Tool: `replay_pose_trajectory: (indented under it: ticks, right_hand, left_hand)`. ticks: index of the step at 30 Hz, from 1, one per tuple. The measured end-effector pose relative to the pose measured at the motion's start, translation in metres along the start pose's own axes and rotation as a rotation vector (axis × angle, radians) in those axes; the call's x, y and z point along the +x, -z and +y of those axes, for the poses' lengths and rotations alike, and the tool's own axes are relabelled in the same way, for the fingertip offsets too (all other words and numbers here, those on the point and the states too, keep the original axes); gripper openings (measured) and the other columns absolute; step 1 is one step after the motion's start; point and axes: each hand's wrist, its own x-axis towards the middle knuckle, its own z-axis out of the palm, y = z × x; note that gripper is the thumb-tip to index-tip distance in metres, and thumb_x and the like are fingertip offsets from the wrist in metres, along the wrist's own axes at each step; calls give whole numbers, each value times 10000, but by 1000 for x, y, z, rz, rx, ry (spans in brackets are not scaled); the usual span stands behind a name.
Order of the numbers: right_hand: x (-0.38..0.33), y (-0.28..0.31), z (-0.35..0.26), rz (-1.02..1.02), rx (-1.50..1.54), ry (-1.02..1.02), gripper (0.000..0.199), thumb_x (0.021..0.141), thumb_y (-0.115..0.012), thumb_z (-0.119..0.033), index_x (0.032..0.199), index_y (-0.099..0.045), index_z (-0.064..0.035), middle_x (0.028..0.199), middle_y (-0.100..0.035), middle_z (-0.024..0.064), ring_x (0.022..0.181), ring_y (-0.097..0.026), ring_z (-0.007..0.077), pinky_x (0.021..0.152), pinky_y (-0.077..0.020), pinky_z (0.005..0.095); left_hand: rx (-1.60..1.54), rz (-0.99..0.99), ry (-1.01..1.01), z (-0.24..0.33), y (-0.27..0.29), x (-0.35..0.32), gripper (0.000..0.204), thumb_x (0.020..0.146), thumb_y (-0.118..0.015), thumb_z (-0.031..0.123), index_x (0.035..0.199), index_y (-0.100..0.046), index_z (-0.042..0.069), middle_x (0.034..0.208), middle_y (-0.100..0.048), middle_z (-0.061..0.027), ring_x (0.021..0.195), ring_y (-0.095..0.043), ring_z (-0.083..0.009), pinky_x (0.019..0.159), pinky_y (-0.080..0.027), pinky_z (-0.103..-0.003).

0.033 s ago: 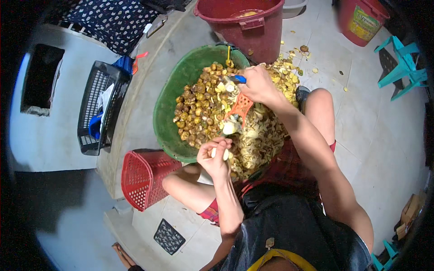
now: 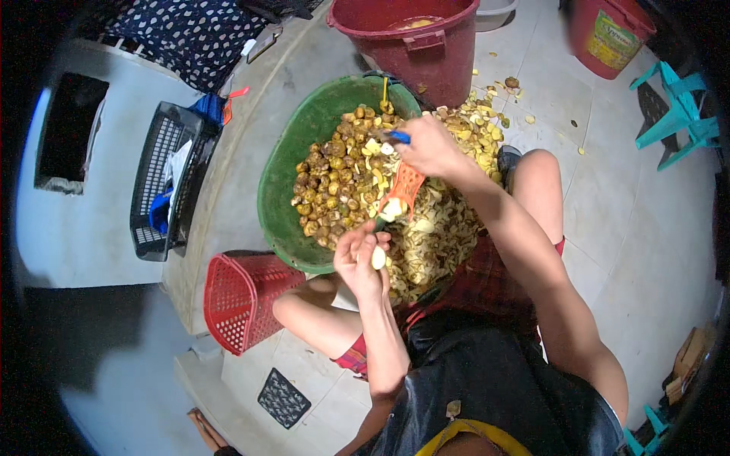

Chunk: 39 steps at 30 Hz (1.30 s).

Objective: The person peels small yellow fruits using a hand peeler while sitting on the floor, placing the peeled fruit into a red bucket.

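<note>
A green basin [image 2: 268, 205] stands between my legs, with many small round brown-yellow tubers or fruits [image 2: 334, 169] on its left side. Pale peelings and shavings [image 2: 433, 239] are heaped on the right. My right hand [image 2: 433, 148] is closed round a tool with a blue end [image 2: 399, 137]; the rest of that tool is hidden. Just below that hand is an orange perforated plastic piece [image 2: 407, 182]. My left hand [image 2: 361, 254] is closed, with a smooth pale peeled piece [image 2: 378, 258] in it. A dark green handle-like part sticks up past its fingers toward a whitish lump [image 2: 394, 208].
A large dark red bucket [image 2: 411, 57] stands behind the basin, with peelings scattered on the tiles beside it. Left of me is a red perforated basket [image 2: 228, 304]. A black basket [image 2: 156, 194] sits farther left. At the right is a turquoise stool [image 2: 677, 114].
My right hand has come slightly down and the orange piece with it. In my left hand the pale peeled piece shows more plainly; the whitish lump has shifted a little right and up.
</note>
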Motion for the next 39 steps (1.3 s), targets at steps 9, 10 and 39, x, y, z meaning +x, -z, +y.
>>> replay_pose_trajectory:
  ticks: [9, 10, 39]
  right_hand:
    - [-7, -9, -5, -43, 87, -30, 274, 805, -621, -289, 769, -654, -19, 702, -619, 224, 720, -617, 405, 688, -485, 479]
    - [-8, -4, -7, -46, 90, -103, 307, 807, -638, -295, 760, -642, 8, 675, -604, 228, 703, -608, 404, 668, -474, 467]
    - [23, -34, 24, -671, -311, -197, 111, 747, -565, -9, 829, -633, 23, 823, -626, 243, 849, -620, 399, 706, -500, 447]
  left_hand:
    - [-131, 323, 462, -60, 74, 8, 78, 894, -565, 122, 950, -559, 69, 788, -612, -58, 650, -534, -162, 565, -442, -293]
    - [-115, 365, 496, -67, 84, 10, 68, 896, -562, 122, 937, -553, 68, 746, -588, -50, 633, -520, -161, 569, -435, -295]
    - [2138, -648, 885, -181, 294, 180, 454, 805, -686, 361, 978, -664, -58, 872, -687, -145, 760, -666, -235, 670, -547, -337]
